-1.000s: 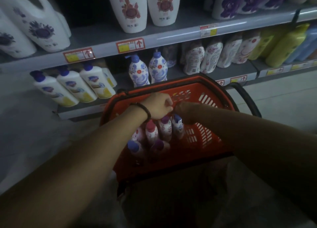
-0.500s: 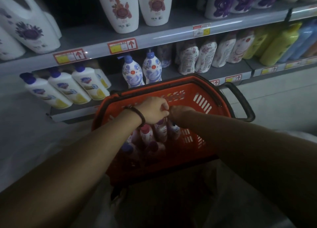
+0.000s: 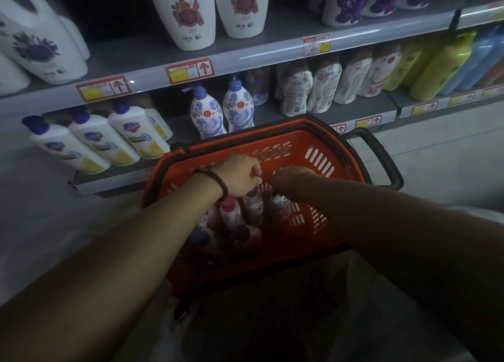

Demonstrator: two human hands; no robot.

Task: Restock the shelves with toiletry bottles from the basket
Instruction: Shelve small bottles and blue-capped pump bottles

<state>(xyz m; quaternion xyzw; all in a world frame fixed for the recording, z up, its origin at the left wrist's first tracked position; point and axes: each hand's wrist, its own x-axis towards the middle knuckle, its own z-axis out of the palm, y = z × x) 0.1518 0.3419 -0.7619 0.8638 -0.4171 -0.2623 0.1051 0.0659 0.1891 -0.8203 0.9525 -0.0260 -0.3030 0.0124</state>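
Head view: left hand [image 3: 240, 176] and right hand [image 3: 293, 175] now lower, curled over bottles [image 3: 231, 211] in basket [image 3: 300, 143], grip unclear

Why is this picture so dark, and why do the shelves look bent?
Head view: dim light catches the upper shelf edge as a glare streak; the basket and its bottles sit in murky shadow, right hand darker than left hand; the wide-angle lens bows that edge and tilts the white bottles at left.

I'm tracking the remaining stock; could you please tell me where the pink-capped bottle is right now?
In the head view, the pink-capped bottle sits inside the orange basket, left of centre, just below the left hand, among other bottles.
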